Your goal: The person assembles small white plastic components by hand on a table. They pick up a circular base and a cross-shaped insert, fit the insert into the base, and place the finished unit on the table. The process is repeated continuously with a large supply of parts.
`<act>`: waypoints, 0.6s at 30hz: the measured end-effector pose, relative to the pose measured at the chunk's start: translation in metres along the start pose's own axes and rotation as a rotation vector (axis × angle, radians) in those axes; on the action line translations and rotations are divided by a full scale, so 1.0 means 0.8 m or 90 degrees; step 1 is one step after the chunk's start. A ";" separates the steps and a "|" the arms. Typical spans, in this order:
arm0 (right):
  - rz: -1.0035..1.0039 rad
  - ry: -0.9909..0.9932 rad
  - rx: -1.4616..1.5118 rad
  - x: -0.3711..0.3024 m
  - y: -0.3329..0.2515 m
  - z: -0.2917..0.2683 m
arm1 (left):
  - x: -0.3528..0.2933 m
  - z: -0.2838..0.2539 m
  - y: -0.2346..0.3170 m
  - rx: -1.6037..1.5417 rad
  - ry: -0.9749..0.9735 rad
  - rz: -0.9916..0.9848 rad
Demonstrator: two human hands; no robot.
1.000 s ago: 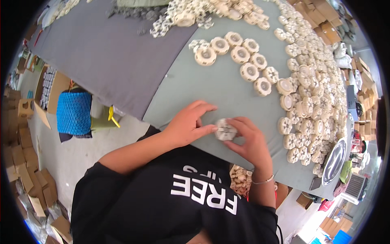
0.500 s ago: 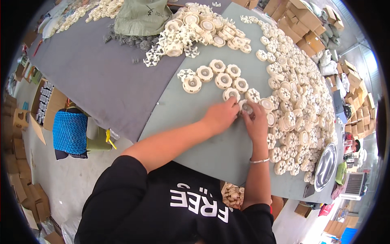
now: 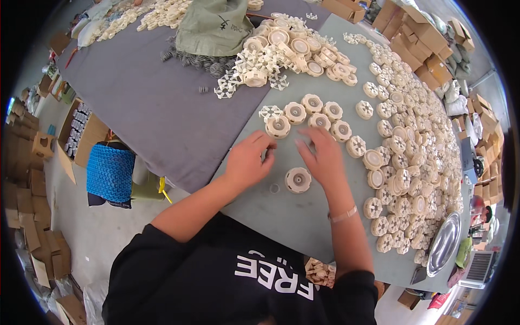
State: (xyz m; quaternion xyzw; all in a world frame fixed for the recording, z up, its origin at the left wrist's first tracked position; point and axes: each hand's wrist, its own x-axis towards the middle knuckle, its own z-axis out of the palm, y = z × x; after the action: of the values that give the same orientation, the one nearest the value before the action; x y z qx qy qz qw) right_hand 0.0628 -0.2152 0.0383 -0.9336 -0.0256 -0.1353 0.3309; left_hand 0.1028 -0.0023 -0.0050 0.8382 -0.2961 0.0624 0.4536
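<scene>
My left hand (image 3: 250,158) is over the grey-green table, its thumb apart from the bent fingers. Its fingertips come close to the lower edge of a cream round plastic part with a notched rim (image 3: 277,128); whether they touch cannot be told. Opposite, my right hand (image 3: 324,154) has thumb and fingers spread, the fingertips just below another such part (image 3: 320,121). Neither hand visibly holds anything. Between and below them lies a single cream round part (image 3: 298,180), hollow side up, with a small clear ring (image 3: 274,188) beside it. A white star-shaped piece (image 3: 270,112) lies at the row's left end.
A large spread of cream round parts (image 3: 403,162) covers the table's right side, beside a shiny metal tray (image 3: 444,244). At the back are a mixed heap (image 3: 287,46), a green sack (image 3: 214,27) and grey coiled springs (image 3: 203,60). A blue-covered seat (image 3: 110,173) stands left.
My hands have come apart from the round part they were both on. One round part now lies alone nearer me, with the clear ring beside it. The whole view has shifted.
</scene>
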 end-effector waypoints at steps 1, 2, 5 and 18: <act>-0.057 0.033 -0.025 0.032 0.002 0.018 | 0.001 -0.003 0.006 -0.023 0.011 -0.020; -0.114 0.066 -0.049 0.062 0.005 0.038 | -0.004 -0.001 0.010 -0.028 0.008 -0.004; -0.103 -0.061 -0.264 0.122 0.001 0.062 | -0.031 0.014 0.029 -0.045 -0.008 0.035; 0.196 0.002 0.167 -0.118 0.051 -0.076 | -0.030 -0.013 0.013 0.068 -0.130 0.079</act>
State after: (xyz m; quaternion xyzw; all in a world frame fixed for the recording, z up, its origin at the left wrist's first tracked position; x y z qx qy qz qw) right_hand -0.0368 -0.2808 0.0330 -0.8751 0.1007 -0.0796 0.4667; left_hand 0.0788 0.0126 -0.0003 0.8434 -0.3881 0.0204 0.3711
